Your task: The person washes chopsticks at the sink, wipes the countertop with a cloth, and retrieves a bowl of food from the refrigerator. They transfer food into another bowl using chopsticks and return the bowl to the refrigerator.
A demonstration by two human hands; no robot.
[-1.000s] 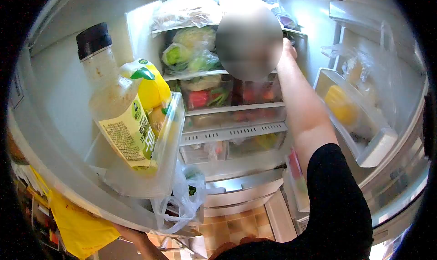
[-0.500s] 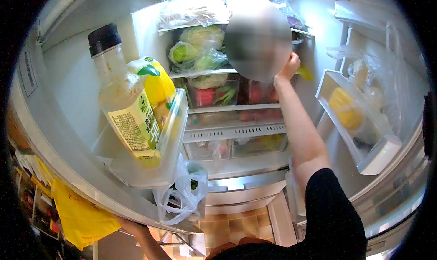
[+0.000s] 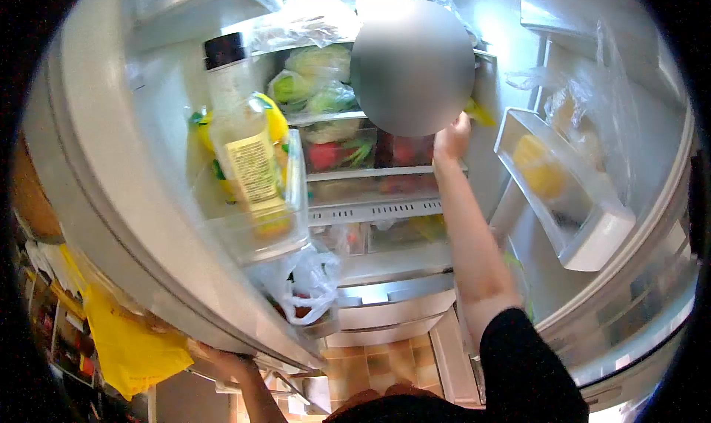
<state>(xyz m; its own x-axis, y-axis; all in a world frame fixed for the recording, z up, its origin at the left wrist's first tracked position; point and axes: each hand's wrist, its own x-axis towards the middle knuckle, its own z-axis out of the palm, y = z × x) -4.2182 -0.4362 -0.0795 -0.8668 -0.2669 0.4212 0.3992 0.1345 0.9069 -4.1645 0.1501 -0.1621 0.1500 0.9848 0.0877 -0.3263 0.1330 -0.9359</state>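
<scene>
My right hand reaches into the open fridge, in front of the clear drawers. Its fingers look curled, but a round blurred patch covers their tips and whatever they hold. A yellow item shows just beside it. My left hand is low at the outer edge of the left fridge door, next to a yellow bag; its fingers are hidden. In the left door's bin stands a clear bottle with a black cap, and a yellow package sits behind it.
Bagged green vegetables lie on a shelf. The right door's bin holds a yellow item and plastic bags. A white plastic bag hangs low by the left door. Tiled floor shows below.
The left door has swung inward, carrying its bottle to the right. My right hand has come lower and slightly left. The whole view has shifted a little.
</scene>
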